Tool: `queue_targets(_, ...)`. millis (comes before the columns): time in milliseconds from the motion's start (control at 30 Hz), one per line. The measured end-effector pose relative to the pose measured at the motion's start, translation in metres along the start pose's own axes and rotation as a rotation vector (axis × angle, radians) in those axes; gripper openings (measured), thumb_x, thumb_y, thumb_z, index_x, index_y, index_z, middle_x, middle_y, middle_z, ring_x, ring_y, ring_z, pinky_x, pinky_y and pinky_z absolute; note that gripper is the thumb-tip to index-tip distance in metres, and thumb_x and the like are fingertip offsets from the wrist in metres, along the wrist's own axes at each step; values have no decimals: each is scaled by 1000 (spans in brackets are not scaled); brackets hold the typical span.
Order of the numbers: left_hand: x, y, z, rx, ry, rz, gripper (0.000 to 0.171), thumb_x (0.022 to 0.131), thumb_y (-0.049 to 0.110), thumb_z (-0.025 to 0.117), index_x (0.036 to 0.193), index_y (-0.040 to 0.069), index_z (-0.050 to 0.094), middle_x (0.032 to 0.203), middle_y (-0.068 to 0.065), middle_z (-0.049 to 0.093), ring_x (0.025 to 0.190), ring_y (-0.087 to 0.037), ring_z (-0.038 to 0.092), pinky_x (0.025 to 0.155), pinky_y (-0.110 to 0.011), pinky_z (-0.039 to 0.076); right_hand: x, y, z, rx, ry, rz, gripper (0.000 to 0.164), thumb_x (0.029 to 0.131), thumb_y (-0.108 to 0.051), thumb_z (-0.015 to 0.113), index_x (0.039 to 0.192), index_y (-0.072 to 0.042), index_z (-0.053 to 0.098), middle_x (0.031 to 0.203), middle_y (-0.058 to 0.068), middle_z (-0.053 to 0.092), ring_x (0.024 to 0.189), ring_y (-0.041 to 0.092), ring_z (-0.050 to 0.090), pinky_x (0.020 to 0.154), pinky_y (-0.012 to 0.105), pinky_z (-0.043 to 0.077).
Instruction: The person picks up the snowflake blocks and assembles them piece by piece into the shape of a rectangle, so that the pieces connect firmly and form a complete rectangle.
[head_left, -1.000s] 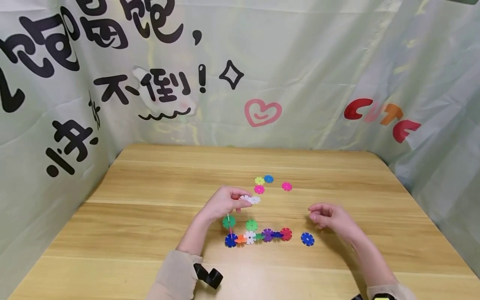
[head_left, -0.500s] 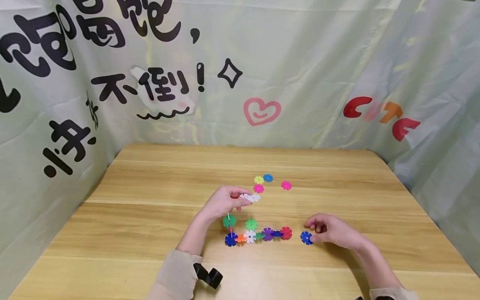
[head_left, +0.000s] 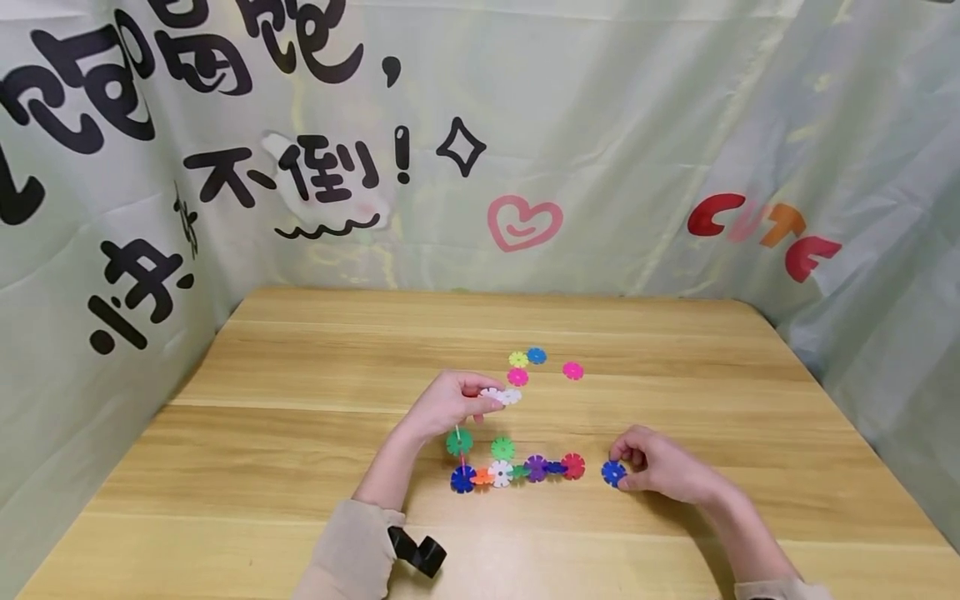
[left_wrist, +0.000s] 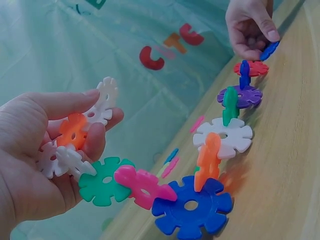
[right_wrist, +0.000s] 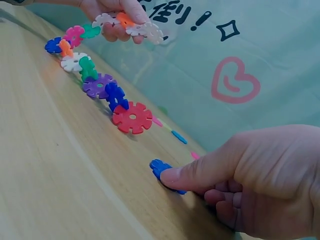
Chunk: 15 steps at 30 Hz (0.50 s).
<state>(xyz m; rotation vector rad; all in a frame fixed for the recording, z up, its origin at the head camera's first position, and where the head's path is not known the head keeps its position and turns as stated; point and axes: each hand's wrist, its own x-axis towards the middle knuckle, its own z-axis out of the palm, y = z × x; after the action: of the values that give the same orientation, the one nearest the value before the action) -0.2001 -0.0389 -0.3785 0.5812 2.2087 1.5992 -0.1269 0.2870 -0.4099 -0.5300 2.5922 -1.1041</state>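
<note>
A chain of notched plastic snowflake discs [head_left: 536,468] runs along the table, its blue corner disc [left_wrist: 192,206] at the left end and a red disc [right_wrist: 132,118] at the right. From that corner, a pink disc [left_wrist: 145,187] and a green disc [left_wrist: 106,181] rise to white and orange discs in my left hand [head_left: 442,406]. The thumb and fingers of that hand hold this raised end, a white disc [left_wrist: 107,100] sticking out past the fingertips. To the right of the chain, my right hand [head_left: 667,467] pinches a separate blue snowflake disc [right_wrist: 160,168] close to the tabletop.
Farther back on the table [head_left: 337,333] lie yellow [head_left: 518,359], light blue [head_left: 536,356] and two pink discs [head_left: 573,371]. A light green disc [head_left: 502,448] shows just behind the chain; whether it is joined, I cannot tell. A printed curtain [head_left: 615,150] stands behind the table.
My right hand has come down toward the near side and taken the blue snowflake disc between thumb and fingers. The left hand stays in place with the chain's raised end.
</note>
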Motion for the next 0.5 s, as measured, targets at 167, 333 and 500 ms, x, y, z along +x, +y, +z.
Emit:
queue_targets(167,0,0,-1,-5,-1,8,27,85,19,69,109,8,68,78,-24,64,65,-51,48,42,-21,30,1,-3,0,66,1,50,25,79,-8,72,90,-3,50,77,4,46,69,16,44,57,23,39)
queue_targets(333,0,0,-1,-14,1,11,27,85,19,68,109,8,68,80,-25,63,69,-51,50,43,-21,31,2,-5,-1,86,5,53,17,85,-6,66,88,-3,49,75,3,51,66,12,47,56,22,40)
queue_targets(500,0,-1,-1,-16,1,18,26,85,19,68,109,8,68,81,-24,64,69,-50,50,44,-21,32,3,-11,-2,130,-15,64,14,87,-5,63,89,-2,49,75,5,53,62,13,51,52,23,44)
